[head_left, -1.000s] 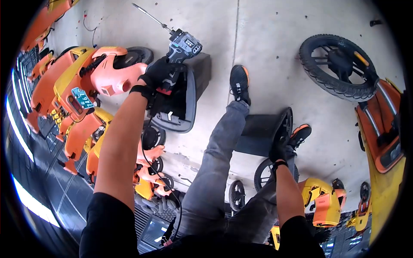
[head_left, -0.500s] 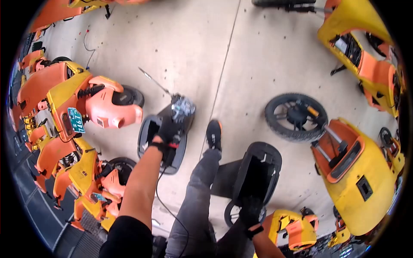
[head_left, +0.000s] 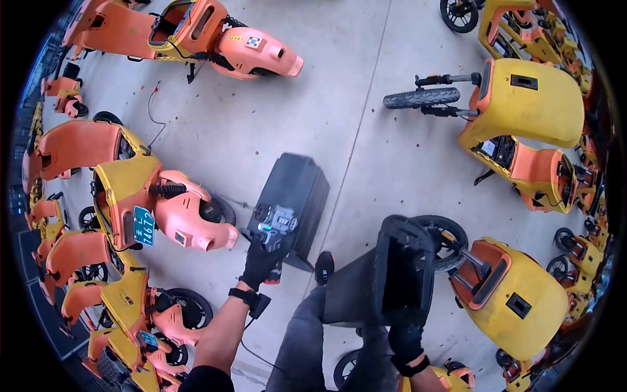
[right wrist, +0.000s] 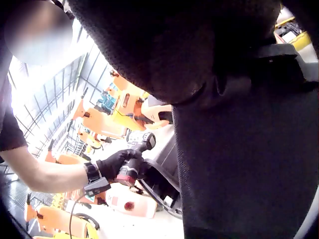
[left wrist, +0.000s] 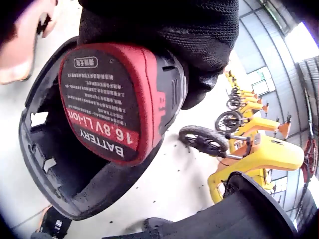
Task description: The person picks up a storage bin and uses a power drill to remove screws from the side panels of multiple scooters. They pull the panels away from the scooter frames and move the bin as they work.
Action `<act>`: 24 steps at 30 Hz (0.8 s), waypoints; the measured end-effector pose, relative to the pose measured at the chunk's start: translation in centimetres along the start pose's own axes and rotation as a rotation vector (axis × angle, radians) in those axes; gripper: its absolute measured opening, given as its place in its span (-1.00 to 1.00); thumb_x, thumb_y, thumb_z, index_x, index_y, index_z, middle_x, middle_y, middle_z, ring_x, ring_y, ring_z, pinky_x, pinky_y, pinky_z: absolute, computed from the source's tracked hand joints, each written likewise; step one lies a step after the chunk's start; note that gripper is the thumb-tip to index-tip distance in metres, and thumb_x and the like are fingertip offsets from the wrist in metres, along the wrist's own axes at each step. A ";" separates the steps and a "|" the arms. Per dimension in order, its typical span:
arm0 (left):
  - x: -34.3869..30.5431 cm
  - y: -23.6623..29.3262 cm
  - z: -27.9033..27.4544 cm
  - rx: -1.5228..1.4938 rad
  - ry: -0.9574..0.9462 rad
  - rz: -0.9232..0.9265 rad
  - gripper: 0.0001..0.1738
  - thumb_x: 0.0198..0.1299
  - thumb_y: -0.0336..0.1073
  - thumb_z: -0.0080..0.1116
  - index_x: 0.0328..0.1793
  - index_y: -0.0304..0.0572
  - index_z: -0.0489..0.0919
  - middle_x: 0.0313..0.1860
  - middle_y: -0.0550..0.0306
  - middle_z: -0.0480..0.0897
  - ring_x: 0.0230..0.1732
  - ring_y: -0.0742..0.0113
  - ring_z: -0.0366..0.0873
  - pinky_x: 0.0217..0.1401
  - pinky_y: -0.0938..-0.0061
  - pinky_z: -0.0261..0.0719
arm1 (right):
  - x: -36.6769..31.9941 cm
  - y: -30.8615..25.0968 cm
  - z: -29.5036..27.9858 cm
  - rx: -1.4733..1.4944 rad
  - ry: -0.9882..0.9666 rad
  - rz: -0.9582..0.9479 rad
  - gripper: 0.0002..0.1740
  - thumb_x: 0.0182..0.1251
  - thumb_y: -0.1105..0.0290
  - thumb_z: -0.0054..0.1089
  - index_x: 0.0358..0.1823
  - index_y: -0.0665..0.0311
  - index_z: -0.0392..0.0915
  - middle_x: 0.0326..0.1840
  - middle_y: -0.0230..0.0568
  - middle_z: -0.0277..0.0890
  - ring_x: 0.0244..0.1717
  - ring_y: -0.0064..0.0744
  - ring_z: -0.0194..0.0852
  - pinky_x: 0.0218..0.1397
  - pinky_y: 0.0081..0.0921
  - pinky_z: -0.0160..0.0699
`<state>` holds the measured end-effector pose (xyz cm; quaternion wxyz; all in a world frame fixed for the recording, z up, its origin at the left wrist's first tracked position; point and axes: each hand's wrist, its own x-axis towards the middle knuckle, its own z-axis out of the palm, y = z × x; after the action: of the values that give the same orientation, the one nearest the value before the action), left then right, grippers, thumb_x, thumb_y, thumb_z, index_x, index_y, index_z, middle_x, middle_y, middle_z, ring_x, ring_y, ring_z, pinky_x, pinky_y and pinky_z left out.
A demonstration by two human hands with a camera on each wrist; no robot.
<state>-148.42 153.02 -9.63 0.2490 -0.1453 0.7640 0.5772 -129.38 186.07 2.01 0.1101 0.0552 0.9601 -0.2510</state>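
My gloved left hand (head_left: 261, 262) grips a cordless drill (head_left: 279, 221) by its handle, its long bit pointing to the far left. The red and black battery (left wrist: 102, 107) at the handle's base fills much of the left wrist view. Just beyond the drill a dark plastic box (head_left: 295, 176) is on the floor, its open end showing under the battery in the left wrist view. My gloved right hand (head_left: 406, 341) holds a second black box (head_left: 353, 284) at its rim, in front of my legs. That box's open mouth faces me; its wall (right wrist: 244, 169) fills the right wrist view.
Orange and yellow scooters (head_left: 134, 222) stand in a row on the left, with more yellow ones (head_left: 529, 98) on the right. A scooter front (head_left: 516, 297) with its wheel (head_left: 444, 238) lies close beside the held box. A cable (head_left: 258, 349) trails from my left wrist.
The head view has swung up and forward, showing more floor and scooters. My right hand has lifted its box and turned the mouth toward me. The left hand still holds the drill.
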 end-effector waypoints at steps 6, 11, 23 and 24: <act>6.6 8.8 1.7 0.299 0.031 0.240 -0.13 -0.15 0.07 0.42 0.10 -0.51 0.35 0.03 -0.27 0.48 0.07 -0.08 0.43 0.16 0.23 0.34 | 7.3 0.2 -3.8 -0.009 0.091 0.003 -0.65 -0.01 0.61 -0.02 -0.17 0.16 0.56 -0.23 -0.13 0.49 -0.08 -0.02 0.35 0.07 -0.13 0.22; 11.4 20.4 3.2 0.451 -0.090 0.275 -0.09 -0.19 -0.05 0.46 0.18 -0.56 0.29 0.01 -0.23 0.50 0.05 0.06 0.46 0.10 0.32 0.42 | 12.0 1.6 -5.4 0.059 0.230 0.067 -0.68 0.08 0.62 0.00 -0.10 0.24 0.53 -0.18 0.01 0.47 -0.07 0.07 0.35 0.04 -0.15 0.29; 28.6 30.6 10.3 0.441 -0.269 0.384 -0.55 -0.12 -0.28 0.37 -0.08 -0.33 0.55 -0.30 0.08 0.65 -0.32 0.39 0.57 -0.24 0.45 0.54 | 24.7 10.4 -5.6 0.362 0.412 0.297 -0.71 0.26 0.49 -0.01 0.02 0.33 0.42 -0.02 -0.03 0.43 0.03 -0.03 0.35 0.15 -0.24 0.26; 30.2 30.9 11.0 0.462 -0.256 0.402 -0.54 -0.11 -0.29 0.36 -0.06 -0.33 0.54 -0.27 0.08 0.65 -0.31 0.41 0.56 -0.23 0.46 0.53 | 25.5 11.1 -5.5 0.385 0.419 0.312 -0.69 0.25 0.47 0.03 0.03 0.34 0.40 -0.03 -0.02 0.41 0.03 -0.04 0.34 0.15 -0.25 0.26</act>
<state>-186.97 174.46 -3.44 0.2505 0.1426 0.8506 0.4397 -153.36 199.66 -4.64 -0.0654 0.2719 0.8767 -0.3914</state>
